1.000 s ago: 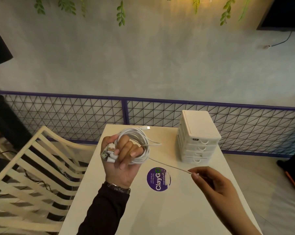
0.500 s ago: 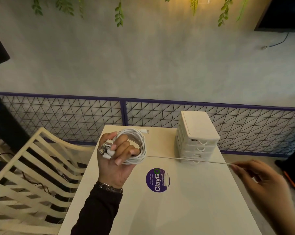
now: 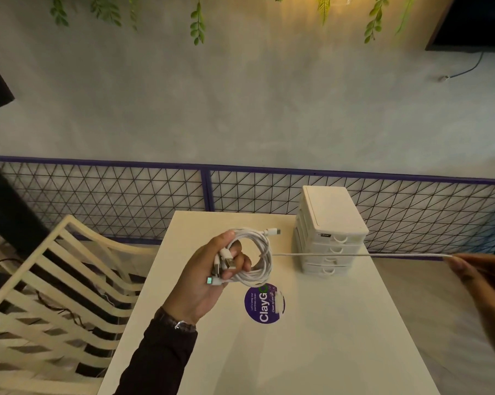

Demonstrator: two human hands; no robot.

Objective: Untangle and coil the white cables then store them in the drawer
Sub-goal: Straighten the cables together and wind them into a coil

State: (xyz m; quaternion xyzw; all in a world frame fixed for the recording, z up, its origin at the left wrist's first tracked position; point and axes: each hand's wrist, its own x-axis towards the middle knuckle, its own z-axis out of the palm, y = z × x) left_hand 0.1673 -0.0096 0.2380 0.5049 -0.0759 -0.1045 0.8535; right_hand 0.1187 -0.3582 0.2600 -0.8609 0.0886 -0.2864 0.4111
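Observation:
My left hand (image 3: 209, 276) grips a coil of white cables (image 3: 259, 259) above the left half of the white table (image 3: 311, 352), with several plugs sticking out between its fingers. One connector (image 3: 273, 232) pokes out at the coil's top. A single white strand (image 3: 354, 254) runs taut from the coil to the right, crossing in front of the white drawer unit (image 3: 330, 232). My right hand (image 3: 477, 276) pinches that strand's far end beyond the table's right edge. All the drawers look closed.
A round purple sticker (image 3: 264, 304) lies on the table below the coil. A cream slatted chair (image 3: 58, 292) stands at the table's left. A purple-framed wire mesh fence (image 3: 206, 189) runs behind the table, with a grey wall above it.
My right hand has slid out to the right along the strand, drawing it taut and level. My left hand has turned, so the coil now faces right with the plugs toward me.

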